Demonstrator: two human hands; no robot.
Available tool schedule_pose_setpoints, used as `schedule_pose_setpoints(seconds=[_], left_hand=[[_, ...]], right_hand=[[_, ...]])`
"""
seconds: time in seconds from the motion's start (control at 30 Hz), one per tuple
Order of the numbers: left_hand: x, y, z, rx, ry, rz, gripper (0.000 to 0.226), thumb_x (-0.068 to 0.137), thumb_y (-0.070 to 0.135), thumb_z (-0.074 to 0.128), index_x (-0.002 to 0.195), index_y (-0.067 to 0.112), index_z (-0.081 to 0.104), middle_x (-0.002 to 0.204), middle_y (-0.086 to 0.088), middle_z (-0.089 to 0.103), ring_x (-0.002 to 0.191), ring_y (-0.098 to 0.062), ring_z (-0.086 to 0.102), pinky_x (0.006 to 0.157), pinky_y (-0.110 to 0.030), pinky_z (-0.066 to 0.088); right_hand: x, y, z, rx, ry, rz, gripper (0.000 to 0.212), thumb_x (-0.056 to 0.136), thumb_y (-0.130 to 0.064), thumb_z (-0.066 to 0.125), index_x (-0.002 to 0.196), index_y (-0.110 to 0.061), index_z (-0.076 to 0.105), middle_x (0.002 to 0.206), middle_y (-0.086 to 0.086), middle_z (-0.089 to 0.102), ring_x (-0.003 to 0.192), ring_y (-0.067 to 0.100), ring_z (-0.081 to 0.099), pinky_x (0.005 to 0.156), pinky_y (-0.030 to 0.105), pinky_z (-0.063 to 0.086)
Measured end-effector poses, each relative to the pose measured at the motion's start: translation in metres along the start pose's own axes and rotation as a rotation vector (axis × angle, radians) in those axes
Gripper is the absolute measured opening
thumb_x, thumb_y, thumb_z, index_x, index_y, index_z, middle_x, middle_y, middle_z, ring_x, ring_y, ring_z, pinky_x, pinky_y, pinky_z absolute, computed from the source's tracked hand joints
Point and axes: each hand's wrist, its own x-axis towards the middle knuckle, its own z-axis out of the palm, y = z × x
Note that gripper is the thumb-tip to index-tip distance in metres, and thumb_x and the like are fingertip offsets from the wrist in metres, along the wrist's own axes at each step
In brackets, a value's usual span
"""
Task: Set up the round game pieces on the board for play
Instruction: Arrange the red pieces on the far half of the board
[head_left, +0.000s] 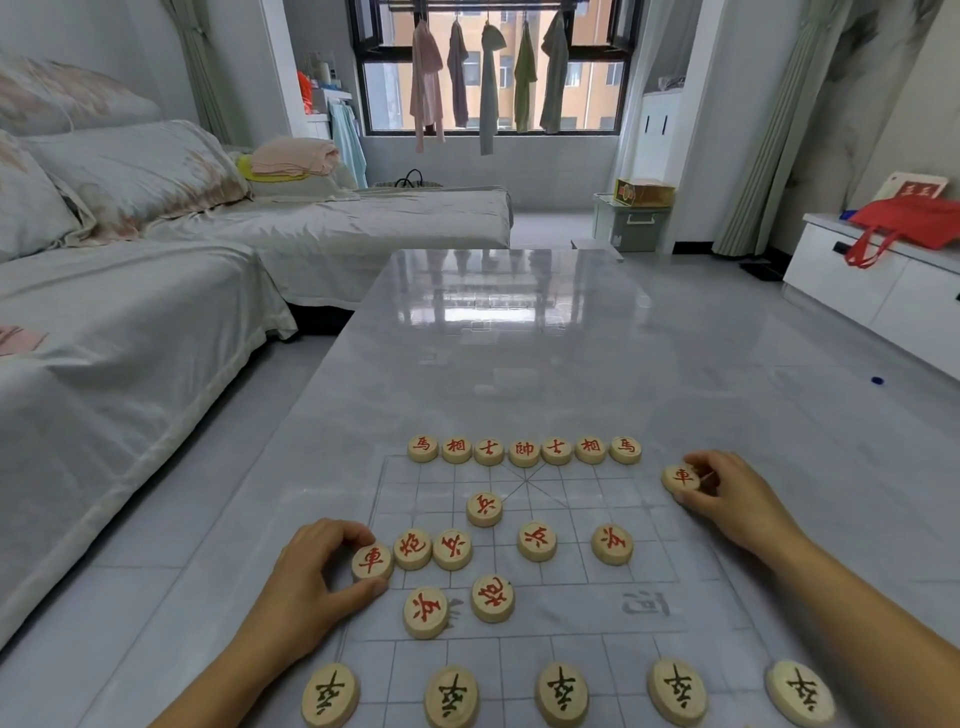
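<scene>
Fingers (344, 531) of the left hand (298, 592) pinch a pale wooden disc (372, 561) bearing a red character at the left edge of the board (571, 525). The right hand (732, 499) pinches a matching disc (681, 478) by the far right corner. Seven red-marked pieces (523, 451) stand in a row along the far edge, seven loose red pieces (536, 541) lie scattered mid-board, and five dark-marked pieces (563, 693) line the near side. The faint grey grid lies on a glossy counter (519, 338).
</scene>
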Motion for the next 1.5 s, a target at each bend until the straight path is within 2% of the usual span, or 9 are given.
schedule_pose_setpoints(seconds=[0.17,0.3,0.5,0.73,0.83,0.93,1.23,1.37,1.5], left_hand=[[-0.001,-0.001,-0.001,0.007,0.011,-0.023,0.035,0.068,0.026,0.079,0.094,0.036,0.057,0.098,0.016,0.058,0.098,0.001,0.05,0.077,-0.013,0.041],[0.001,-0.001,0.0,0.011,0.01,-0.046,0.038,0.065,0.025,0.081,0.093,0.036,0.058,0.097,0.014,0.06,0.098,-0.003,0.052,0.078,-0.012,0.041],[0.001,0.002,-0.001,-0.012,-0.017,-0.099,0.045,0.064,0.026,0.082,0.096,0.04,0.054,0.099,0.014,0.059,0.099,-0.003,0.052,0.078,-0.017,0.04],[0.006,0.003,-0.009,0.002,-0.118,-0.108,0.039,0.071,0.022,0.078,0.099,0.037,0.056,0.105,0.013,0.059,0.104,-0.006,0.053,0.085,-0.016,0.042],[0.031,0.002,-0.007,0.157,-0.042,-0.114,0.032,0.076,0.031,0.073,0.106,0.03,0.06,0.105,0.01,0.058,0.103,-0.012,0.051,0.09,-0.029,0.042],[0.069,0.001,-0.002,0.216,0.075,-0.223,0.036,0.081,0.034,0.067,0.115,0.023,0.06,0.112,-0.002,0.058,0.108,-0.021,0.052,0.095,-0.04,0.042],[0.121,-0.012,0.023,0.2,0.211,-0.32,0.039,0.078,0.04,0.068,0.114,0.027,0.06,0.115,-0.002,0.06,0.11,-0.022,0.053,0.092,-0.038,0.037],[0.12,-0.016,0.024,0.184,0.213,-0.311,0.046,0.078,0.039,0.069,0.12,0.025,0.056,0.118,-0.001,0.059,0.112,-0.022,0.051,0.094,-0.038,0.035],[0.121,-0.016,0.024,0.188,0.214,-0.305,0.039,0.078,0.038,0.068,0.114,0.026,0.058,0.119,0.0,0.059,0.113,-0.021,0.05,0.093,-0.037,0.035]], right_hand=[[0.026,-0.002,0.006,0.04,0.023,-0.012,0.041,0.084,-0.02,0.066,0.121,-0.005,0.056,0.119,0.015,0.055,0.105,0.025,0.054,0.09,0.03,0.041],[0.034,-0.002,0.011,0.083,0.028,-0.029,0.042,0.085,-0.02,0.065,0.124,-0.008,0.055,0.118,0.013,0.054,0.1,0.02,0.053,0.086,0.026,0.04],[0.03,-0.001,0.016,0.046,0.078,-0.033,0.049,0.085,-0.02,0.063,0.131,-0.011,0.05,0.122,0.011,0.055,0.114,0.026,0.048,0.094,0.034,0.038],[0.032,0.002,0.019,0.065,0.123,-0.033,0.043,0.084,-0.018,0.065,0.124,-0.008,0.055,0.12,0.014,0.055,0.111,0.027,0.052,0.092,0.039,0.044],[0.034,0.003,0.021,0.057,0.137,-0.042,0.04,0.084,-0.018,0.065,0.121,-0.007,0.057,0.118,0.015,0.056,0.109,0.029,0.053,0.091,0.041,0.045],[0.034,0.003,0.021,0.051,0.148,-0.049,0.038,0.084,-0.018,0.066,0.119,-0.006,0.059,0.116,0.016,0.057,0.108,0.031,0.054,0.09,0.042,0.046],[0.037,0.006,0.023,0.034,0.154,-0.043,0.039,0.083,-0.018,0.067,0.119,-0.007,0.059,0.115,0.016,0.057,0.104,0.03,0.055,0.085,0.039,0.044],[0.035,0.005,0.022,0.026,0.147,-0.038,0.04,0.083,-0.019,0.066,0.12,-0.008,0.058,0.117,0.016,0.056,0.105,0.03,0.054,0.086,0.039,0.045],[0.034,0.004,0.022,0.017,0.144,-0.033,0.041,0.084,-0.019,0.066,0.121,-0.007,0.057,0.117,0.016,0.056,0.104,0.03,0.054,0.087,0.04,0.045]])
